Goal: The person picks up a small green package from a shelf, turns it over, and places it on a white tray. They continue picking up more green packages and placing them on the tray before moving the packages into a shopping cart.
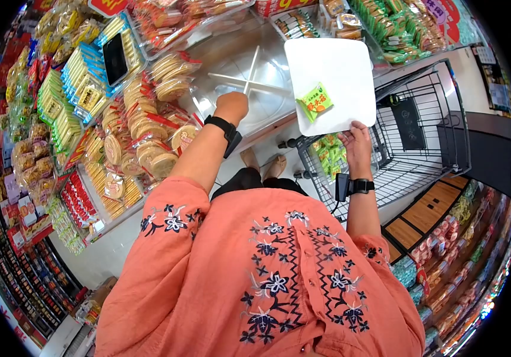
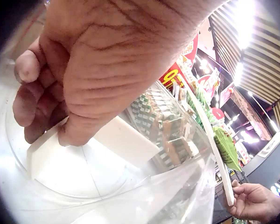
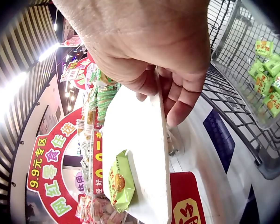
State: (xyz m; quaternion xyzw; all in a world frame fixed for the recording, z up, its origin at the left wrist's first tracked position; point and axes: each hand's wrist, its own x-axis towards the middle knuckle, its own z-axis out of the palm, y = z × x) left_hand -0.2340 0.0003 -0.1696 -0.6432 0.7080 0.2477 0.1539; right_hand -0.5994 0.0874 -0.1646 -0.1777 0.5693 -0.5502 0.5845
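Note:
My left hand (image 1: 232,109) reaches over a clear plastic bin (image 1: 273,113) and grips one arm of a white cross-shaped divider (image 1: 254,65). Close up in the left wrist view, thumb and fingers pinch the white strip (image 2: 126,140). My right hand (image 1: 358,140) holds the near edge of a white board (image 1: 327,65), thumb on one face and fingers behind in the right wrist view. On the board lies a green snack packet (image 1: 315,102) with an orange picture.
A wire shopping cart (image 1: 422,143) stands at the right, with similar green packets (image 1: 328,156) inside. Bagged round biscuits (image 1: 148,131) fill the bins on the left, where a dark-screened device (image 1: 114,59) sits. More wrapped snacks (image 1: 395,30) lie at the back.

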